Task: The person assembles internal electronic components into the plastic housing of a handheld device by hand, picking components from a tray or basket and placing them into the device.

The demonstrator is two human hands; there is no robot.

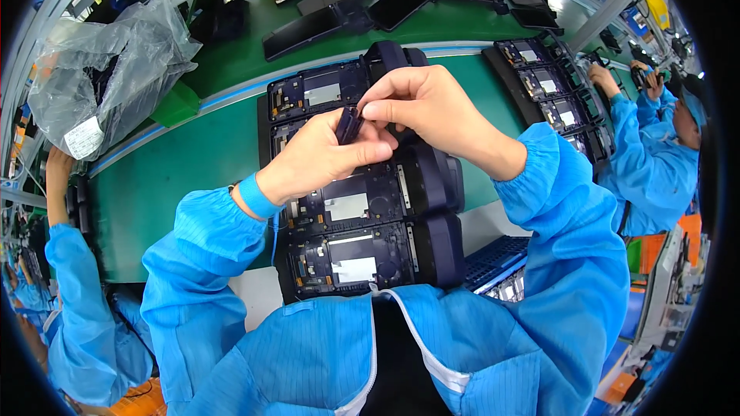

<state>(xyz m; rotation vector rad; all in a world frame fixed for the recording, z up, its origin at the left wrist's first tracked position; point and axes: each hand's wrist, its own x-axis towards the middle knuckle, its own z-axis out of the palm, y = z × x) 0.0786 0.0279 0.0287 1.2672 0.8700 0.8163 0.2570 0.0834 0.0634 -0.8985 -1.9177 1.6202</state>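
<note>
My left hand (312,158), wearing a blue wrist band (257,196), holds a small dark plastic part (349,125) between thumb and fingers. My right hand (435,112) comes in from the right with thumb and forefinger pinched at the top edge of that part. Anything between those right fingertips is too small to make out. Beneath both hands lies a column of several opened dark handheld devices (351,258), their circuit boards and silver plates showing. The hands hide parts of the middle devices.
A clear plastic bag (116,69) with a white label sits at the left. Dark screen units (308,31) lie on the green surface beyond the rail. More opened devices (543,81) stand at the right, near a co-worker (647,146). Another co-worker's arm (65,254) reaches in at left.
</note>
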